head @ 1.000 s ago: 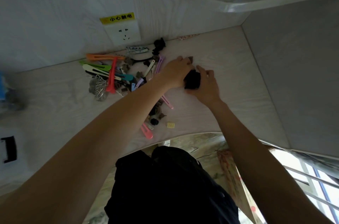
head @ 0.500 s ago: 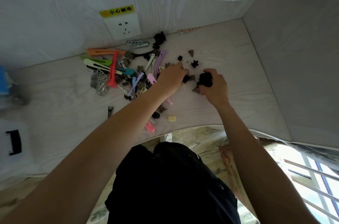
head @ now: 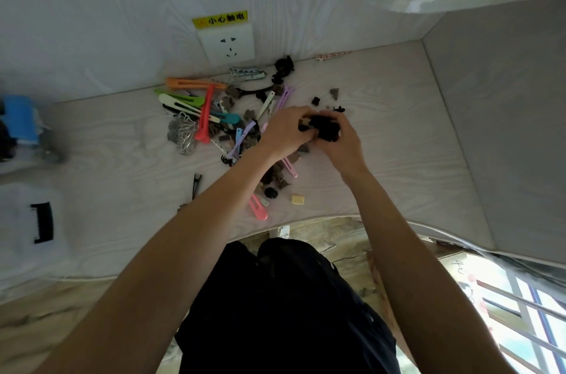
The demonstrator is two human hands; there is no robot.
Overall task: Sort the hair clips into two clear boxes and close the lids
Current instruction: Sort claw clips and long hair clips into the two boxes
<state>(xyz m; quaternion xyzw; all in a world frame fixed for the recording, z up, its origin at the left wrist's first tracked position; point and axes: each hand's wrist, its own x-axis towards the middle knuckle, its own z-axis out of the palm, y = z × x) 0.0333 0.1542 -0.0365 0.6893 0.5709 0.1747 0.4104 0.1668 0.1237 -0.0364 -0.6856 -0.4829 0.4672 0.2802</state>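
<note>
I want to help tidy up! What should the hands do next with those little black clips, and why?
Probably carry the bunch of small black clips toward the boxes at the left: both hands, left hand and right hand, already hold it together.

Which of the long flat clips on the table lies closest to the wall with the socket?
The orange clip. It lies lengthwise at the far edge of the pile, just below the socket, beyond the green clip and red clip.

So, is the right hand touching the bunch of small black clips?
Touching. The head view shows the right hand with fingers curled around the bunch of small black clips, no gap between them.
</note>
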